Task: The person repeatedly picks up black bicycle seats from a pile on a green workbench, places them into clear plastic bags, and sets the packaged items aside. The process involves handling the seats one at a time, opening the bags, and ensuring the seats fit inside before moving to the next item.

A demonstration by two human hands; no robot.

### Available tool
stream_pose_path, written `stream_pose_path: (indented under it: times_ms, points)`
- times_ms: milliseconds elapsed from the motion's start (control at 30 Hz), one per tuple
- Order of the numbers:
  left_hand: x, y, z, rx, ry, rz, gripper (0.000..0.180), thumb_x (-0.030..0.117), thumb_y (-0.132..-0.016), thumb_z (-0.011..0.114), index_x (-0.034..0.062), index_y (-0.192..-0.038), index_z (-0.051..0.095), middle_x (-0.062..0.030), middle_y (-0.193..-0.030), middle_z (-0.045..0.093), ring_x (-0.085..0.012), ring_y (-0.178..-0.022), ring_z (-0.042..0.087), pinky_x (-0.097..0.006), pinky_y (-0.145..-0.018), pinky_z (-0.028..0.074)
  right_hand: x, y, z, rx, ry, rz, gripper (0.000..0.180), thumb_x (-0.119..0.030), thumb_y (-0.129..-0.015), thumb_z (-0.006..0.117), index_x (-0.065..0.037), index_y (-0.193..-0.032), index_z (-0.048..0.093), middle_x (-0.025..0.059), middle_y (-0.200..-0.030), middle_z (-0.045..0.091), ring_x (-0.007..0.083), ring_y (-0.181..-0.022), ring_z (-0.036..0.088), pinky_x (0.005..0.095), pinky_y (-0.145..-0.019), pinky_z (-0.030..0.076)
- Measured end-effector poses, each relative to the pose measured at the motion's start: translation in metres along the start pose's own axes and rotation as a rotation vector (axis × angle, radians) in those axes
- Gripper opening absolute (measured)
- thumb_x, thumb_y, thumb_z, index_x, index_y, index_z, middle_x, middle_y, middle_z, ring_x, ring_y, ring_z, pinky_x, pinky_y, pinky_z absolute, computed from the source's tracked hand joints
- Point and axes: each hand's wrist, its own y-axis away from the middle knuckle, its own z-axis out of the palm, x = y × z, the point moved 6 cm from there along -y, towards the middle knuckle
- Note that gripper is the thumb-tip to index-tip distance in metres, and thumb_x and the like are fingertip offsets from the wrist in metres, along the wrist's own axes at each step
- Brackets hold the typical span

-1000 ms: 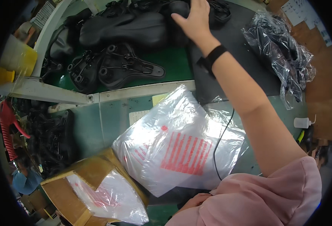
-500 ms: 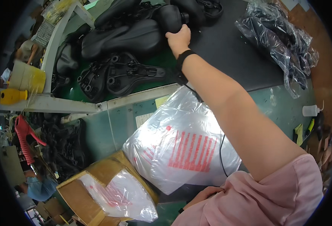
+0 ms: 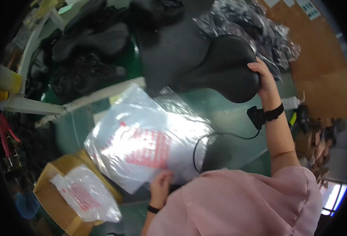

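Observation:
A black bicycle saddle (image 3: 230,67) is in my right hand (image 3: 265,76), gripped at its wide rear end, with the thumb on top and the other fingers hidden beneath. Its nose points left. Below it, a stack of clear plastic bags (image 3: 142,143) with red print lies on the green bench. My left hand (image 3: 161,185) is closed at the near edge of these bags, fingers curled on the plastic; how much it pinches is blurred.
More black saddles (image 3: 90,41) are piled at the far left behind a pale rail (image 3: 98,94). Saddles wrapped in clear plastic (image 3: 256,27) lie at the far right. An open cardboard box (image 3: 57,200) with bags stands at the near left. A white squeeze bottle (image 3: 289,103) is at right.
My right hand has lifted a saddle off the far pile and carried it right and nearer. My left hand has come forward to the bags' near edge. The view has shifted right.

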Motion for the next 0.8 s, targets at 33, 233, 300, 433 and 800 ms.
stream_pose_path:
  times_ms: [33,233,300,433,800]
  points:
    - [-0.003,-0.006,0.002,0.111,0.001,0.083,0.011,0.008,-0.09,0.061,0.0015,-0.097,0.066,-0.0106,-0.094,0.068,-0.018,-0.084,0.063,-0.031,-0.073,0.049,-0.013,0.018,-0.013,-0.004,0.146,-0.044,0.04,-0.018,-0.075,0.07,0.002,-0.109,0.061,0.0085,-0.096,0.066,0.0173,-0.084,0.063,0.0283,-0.08,0.05]
    - [0.059,-0.042,0.066,0.241,-0.767,0.521,0.062,0.024,-0.08,0.069,0.0027,-0.133,0.046,-0.0278,-0.132,0.044,-0.0433,-0.118,0.043,-0.052,-0.099,0.036,0.01,0.116,-0.033,0.092,1.295,-0.774,0.051,-0.034,-0.057,0.083,-0.006,-0.093,0.06,0.0134,-0.087,0.058,0.0328,-0.085,0.056,0.0415,-0.074,0.042]
    - [0.059,-0.038,0.101,0.205,-1.029,0.392,0.077,0.033,-0.077,0.072,0.004,-0.14,0.038,-0.0308,-0.141,0.033,-0.0465,-0.127,0.034,-0.06,-0.099,0.032,0.028,0.139,-0.014,0.01,1.293,-0.784,0.051,-0.033,-0.055,0.083,-0.009,-0.093,0.059,0.0123,-0.091,0.056,0.0323,-0.092,0.052,0.043,-0.077,0.039]
    - [0.041,-0.036,0.152,0.153,-1.173,0.32,0.095,0.042,-0.072,0.075,0.0009,-0.145,0.029,-0.0317,-0.148,0.023,-0.0487,-0.137,0.021,-0.066,-0.101,0.027,0.099,0.187,0.02,-0.348,1.32,-0.666,0.044,-0.021,-0.061,0.079,-0.009,-0.099,0.06,0.0128,-0.097,0.056,0.0322,-0.099,0.052,0.042,-0.081,0.039]
    - [0.004,-0.041,0.114,0.315,-1.398,0.297,0.064,0.011,-0.085,0.05,0.0011,-0.144,0.03,-0.0247,-0.146,0.033,-0.0418,-0.137,0.03,-0.064,-0.095,0.035,0.102,0.113,-0.023,-0.671,1.131,-0.884,0.061,0.013,-0.071,0.049,-0.014,-0.127,0.053,0.0116,-0.142,0.044,0.0322,-0.13,0.041,0.045,-0.11,0.032]
